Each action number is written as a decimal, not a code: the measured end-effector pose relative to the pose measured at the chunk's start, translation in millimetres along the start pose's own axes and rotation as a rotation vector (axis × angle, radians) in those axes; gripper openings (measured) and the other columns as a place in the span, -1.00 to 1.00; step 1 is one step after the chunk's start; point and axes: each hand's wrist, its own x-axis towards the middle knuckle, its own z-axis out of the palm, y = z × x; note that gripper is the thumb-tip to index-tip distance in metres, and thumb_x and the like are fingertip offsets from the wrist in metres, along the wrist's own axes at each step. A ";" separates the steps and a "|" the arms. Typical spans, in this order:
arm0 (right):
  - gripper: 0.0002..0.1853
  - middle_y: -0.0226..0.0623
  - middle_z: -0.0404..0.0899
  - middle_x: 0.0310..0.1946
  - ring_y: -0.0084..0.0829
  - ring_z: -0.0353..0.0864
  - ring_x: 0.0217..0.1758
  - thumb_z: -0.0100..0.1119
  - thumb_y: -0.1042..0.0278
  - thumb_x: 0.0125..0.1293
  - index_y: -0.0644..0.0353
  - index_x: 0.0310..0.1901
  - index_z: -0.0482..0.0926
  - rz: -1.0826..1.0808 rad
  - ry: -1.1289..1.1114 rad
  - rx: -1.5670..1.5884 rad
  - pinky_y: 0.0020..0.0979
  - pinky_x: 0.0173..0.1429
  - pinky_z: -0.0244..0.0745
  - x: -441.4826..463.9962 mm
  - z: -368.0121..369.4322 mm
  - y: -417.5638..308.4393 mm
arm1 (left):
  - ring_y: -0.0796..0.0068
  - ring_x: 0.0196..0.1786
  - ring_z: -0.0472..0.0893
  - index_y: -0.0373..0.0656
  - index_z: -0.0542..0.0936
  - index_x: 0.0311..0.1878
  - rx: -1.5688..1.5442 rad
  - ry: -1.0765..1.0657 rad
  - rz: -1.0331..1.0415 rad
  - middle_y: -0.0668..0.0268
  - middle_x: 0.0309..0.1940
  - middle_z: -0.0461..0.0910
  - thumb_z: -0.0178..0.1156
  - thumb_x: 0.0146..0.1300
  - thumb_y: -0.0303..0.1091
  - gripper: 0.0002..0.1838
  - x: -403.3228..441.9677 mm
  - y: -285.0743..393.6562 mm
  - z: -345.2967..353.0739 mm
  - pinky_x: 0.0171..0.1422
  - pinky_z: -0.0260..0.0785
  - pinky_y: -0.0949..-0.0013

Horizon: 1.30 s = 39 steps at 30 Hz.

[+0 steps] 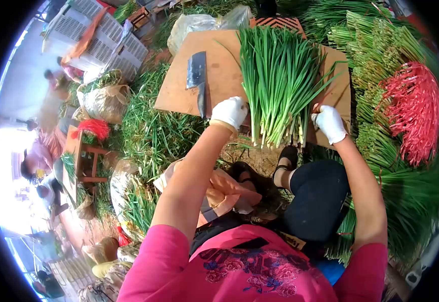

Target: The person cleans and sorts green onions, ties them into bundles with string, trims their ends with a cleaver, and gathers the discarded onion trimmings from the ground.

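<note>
I have a fanned bundle of garlic chives point(282, 83) lying on the desk point(174, 85), pale stalk ends at the near edge. The gloved left hand point(229, 111) sits just beside the bundle's left side, fingers curled into a fist; I can't tell whether they pinch anything. The gloved right hand point(330, 124) is near the right side, fingers bent, their grip unclear to me. A cleaver point(196, 70) lies farther left.

No text can be read; dark marks point(239, 252) beside the red-and-blue printed flowers point(258, 282) on the bright pink fabric shirt point(179, 282) are illegible.
</note>
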 end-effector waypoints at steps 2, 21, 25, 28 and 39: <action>-0.89 -0.09 0.62 -0.47 -0.08 0.61 -0.40 0.20 0.36 0.14 0.19 -0.33 0.62 0.180 -0.007 0.235 -0.26 -0.25 0.48 12.7 -4.6 20.5 | -0.03 -0.22 0.61 -0.17 0.60 -0.30 0.001 -0.003 -0.022 0.01 -0.33 0.63 0.12 0.14 -0.17 -0.74 11.5 -8.5 10.5 -0.07 0.46 0.08; -0.91 -0.32 0.60 -0.39 -0.38 0.60 -0.28 0.35 0.48 -0.01 0.24 -0.47 0.60 -0.570 0.470 0.233 -0.43 -0.15 0.49 35.5 -18.4 -96.0 | 0.64 -0.58 0.39 -0.15 0.49 -0.40 -1.739 0.182 -0.453 0.40 -0.59 0.46 0.16 0.09 -0.56 -0.92 40.8 47.8 36.4 -0.46 0.23 0.58; -0.90 -0.27 0.55 -0.42 -0.19 0.54 -0.31 0.20 0.32 0.09 0.14 -0.41 0.60 -0.776 0.218 -0.048 -0.25 -0.16 0.45 55.0 16.5 -120.7 | 0.65 -0.51 0.40 -0.18 0.52 -0.35 -1.632 0.223 -0.378 0.42 -0.55 0.48 0.17 0.13 -0.54 -0.95 35.4 54.9 39.9 -0.39 0.24 0.56; -0.87 -0.28 0.55 -0.41 -0.21 0.56 -0.25 0.18 0.26 0.11 0.10 -0.37 0.61 -0.662 0.051 0.009 -0.22 -0.17 0.46 60.2 30.5 -119.4 | 0.62 -0.46 0.47 -0.17 0.54 -0.35 -1.596 0.098 -0.424 0.39 -0.52 0.52 0.20 0.11 -0.55 -0.94 36.7 31.0 41.9 -0.34 0.31 0.56; -0.85 -0.36 0.60 -0.35 -0.26 0.57 -0.20 0.17 0.24 0.12 0.09 -0.35 0.62 -0.715 -0.068 -0.160 -0.27 -0.14 0.48 57.9 40.3 -133.0 | 0.24 -0.20 0.60 -0.22 0.53 -0.20 -1.730 -0.236 -0.564 0.20 -0.28 0.58 0.17 0.14 -0.38 -0.82 29.8 -22.4 25.9 0.00 0.47 0.20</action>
